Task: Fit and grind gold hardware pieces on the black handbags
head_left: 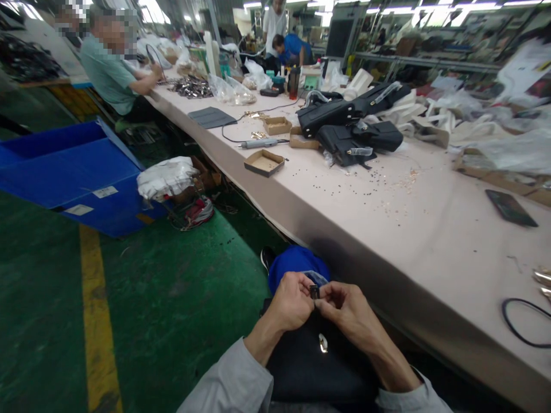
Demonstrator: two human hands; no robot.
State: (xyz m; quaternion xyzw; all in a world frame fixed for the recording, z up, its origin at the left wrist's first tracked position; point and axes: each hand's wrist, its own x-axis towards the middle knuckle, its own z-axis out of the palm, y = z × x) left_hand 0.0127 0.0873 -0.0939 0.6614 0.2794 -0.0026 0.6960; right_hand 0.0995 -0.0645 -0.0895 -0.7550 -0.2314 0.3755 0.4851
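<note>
Over my lap, my left hand [293, 302] and my right hand [344, 304] meet with their fingers pinched around a small dark piece [314, 292]. Its exact kind is too small to make out; it may be joined to the black item below. A black leather-like bag [321, 367] lies across my lap under both hands. On its face sits a shiny metal clasp [323, 343], partly wrapped in something white. A bit of clear plastic [316, 276] shows just behind my fingertips.
The long covered table [344, 221] runs along my right. On it are black bags [344, 137], a shallow cardboard tray [264, 163], a grey pen-like electric tool [259, 143], scattered small parts and a phone [511, 207]. A blue bin [86, 172] stands left; a person [114, 71] sits beyond.
</note>
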